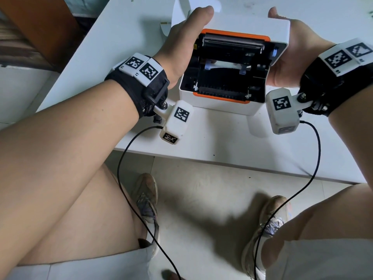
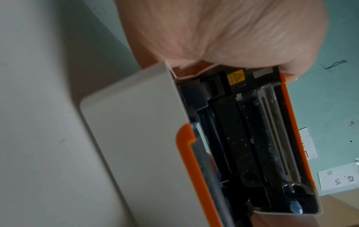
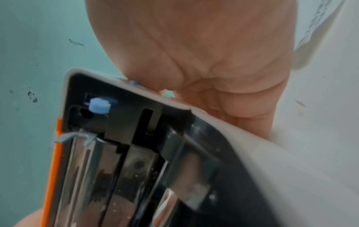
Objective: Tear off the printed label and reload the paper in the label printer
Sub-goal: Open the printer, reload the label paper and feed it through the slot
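A white label printer [image 1: 222, 107] with orange trim stands open near the table's front edge. Its lid [image 1: 279, 30] is tilted part way over the black paper bay, where a strip of white paper [image 1: 224, 65] lies across. My left hand [image 1: 181, 43] grips the lid's left side, thumb on top. My right hand [image 1: 290, 57] grips the right side the same way. The fingers of both hands are hidden behind the lid. In the left wrist view my palm [image 2: 223, 30] sits against the lid's end. The right wrist view shows the lid's underside [image 3: 116, 153] and a blue latch [image 3: 99, 106].
A long white paper strip [image 1: 181, 9] trails off behind the printer. Two loose printed labels [image 2: 338, 179] lie on the table [image 1: 222, 142] beyond the lid. The table edge runs just in front of the printer, with floor and my feet below.
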Demonstrator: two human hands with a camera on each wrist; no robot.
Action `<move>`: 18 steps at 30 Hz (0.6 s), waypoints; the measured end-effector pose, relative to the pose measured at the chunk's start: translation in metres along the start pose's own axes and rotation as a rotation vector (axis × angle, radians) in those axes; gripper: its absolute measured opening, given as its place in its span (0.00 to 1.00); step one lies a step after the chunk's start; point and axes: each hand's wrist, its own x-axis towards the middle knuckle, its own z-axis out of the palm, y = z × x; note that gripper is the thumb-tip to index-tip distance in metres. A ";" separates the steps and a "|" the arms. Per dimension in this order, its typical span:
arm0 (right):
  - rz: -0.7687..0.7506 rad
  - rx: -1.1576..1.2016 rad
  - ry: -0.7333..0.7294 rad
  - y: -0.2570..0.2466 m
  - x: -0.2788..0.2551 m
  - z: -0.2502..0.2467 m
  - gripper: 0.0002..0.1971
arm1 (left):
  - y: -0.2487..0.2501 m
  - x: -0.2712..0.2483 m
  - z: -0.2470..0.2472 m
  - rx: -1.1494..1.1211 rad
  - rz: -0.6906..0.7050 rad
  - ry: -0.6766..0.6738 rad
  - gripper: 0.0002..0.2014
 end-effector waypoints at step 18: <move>-0.018 -0.044 0.039 0.003 0.008 -0.005 0.31 | 0.006 -0.011 0.004 -0.032 0.017 -0.026 0.39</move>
